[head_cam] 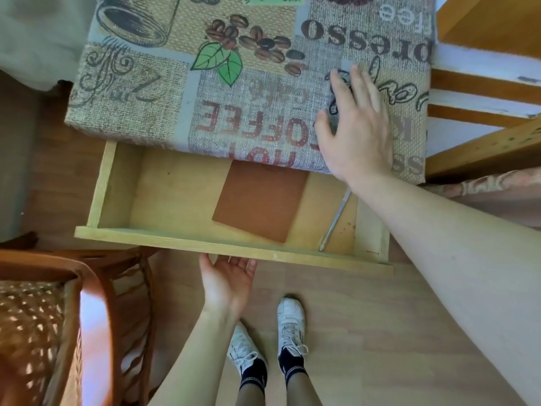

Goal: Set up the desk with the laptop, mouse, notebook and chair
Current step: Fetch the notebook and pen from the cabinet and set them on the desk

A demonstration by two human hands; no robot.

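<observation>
The left hand [227, 281] cups palm-up, fingers loosely spread, under the front edge of the pale wooden drawer [181, 240], where a brown flat notebook [260, 200] lies. Farther, the right hand [355, 124] rests flat, fingers apart, on the coffee-print tablecloth [205, 83].

Desk [140, 118] w/ coffee-print cloth filling upper frame, 12 o'clock. Drawer [205, 244] pulled out below desk edge, centre frame; brown notebook [259, 200] lying flat inside, tilted, partly under the desk edge; thin metal rod [333, 218] inside toward 3 o'clock side. Right hand [355, 124] flat on cloth, fingers spread, at approx 1 o'clock. Left hand [227, 281] palm up, fingers under drawer front, approx 6 o'clock. Wicker chair [44, 317] w/ reddish wood frame at 8 o'clock. White sneakers [288, 326], dark socks on pale wood floor [380, 332] at 6 o'clock. Wooden shelving [483, 106] at 2 o'clock.
</observation>
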